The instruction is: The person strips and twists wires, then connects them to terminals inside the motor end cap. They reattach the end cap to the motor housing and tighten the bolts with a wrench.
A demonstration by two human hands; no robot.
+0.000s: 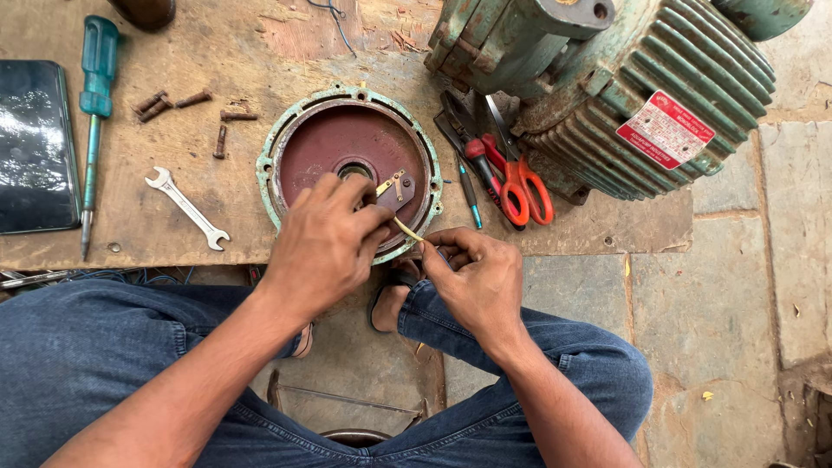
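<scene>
Pinching 1 thin yellow strip (pixel 407 230) between them, the left hand (pixel 325 247) and right hand (pixel 477 277) hide the round end cover's (pixel 347 147) lower rim; fingertip grip unclear.

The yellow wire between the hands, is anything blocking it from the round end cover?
Nothing visible does. Both the left hand and right hand pinch the yellow wire directly, right over the end cover rim.

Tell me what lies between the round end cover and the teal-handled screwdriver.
In the head view, a small open-ended spanner and several rusty bolts lie on the board between the round end cover and the screwdriver.
</scene>
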